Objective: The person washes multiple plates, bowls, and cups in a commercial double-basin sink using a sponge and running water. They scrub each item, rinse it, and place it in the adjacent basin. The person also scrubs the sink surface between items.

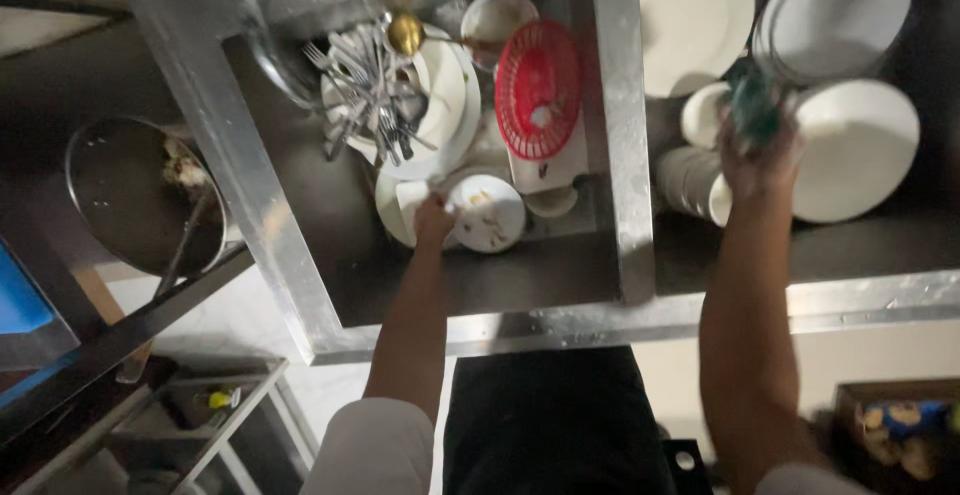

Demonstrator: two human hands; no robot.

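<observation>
I am looking straight down at a steel double sink (pixel 620 155), its divider running between a left basin of dirty ware and a right basin of white plates. In the right basin I see a large white plate (pixel 855 150) lying flat, two more plates (pixel 835 10) and (pixel 695 20) leaning above it, and a stack of small white bowls (pixel 690 180) beside the divider. Off to the left, outside the sink, a dark round pan (pixel 130 195) sits on a ledge. In the left basin a red plastic basket (pixel 538 88) rests tilted against the divider, and a pile of forks and spoons (pixel 375 105) lies on stacked plates. Nearer the front edge is a small soiled white plate (pixel 487 213). My left hand (pixel 433 220) is at that plate's left rim, fingers curled in and seemingly pinching the edge, though the grip is too dim to tell for sure. My right hand (pixel 760 150) is raised over the right basin between the bowls and the large plate, fingers closed around a green scouring sponge (pixel 752 105), which sticks up above the knuckles
</observation>
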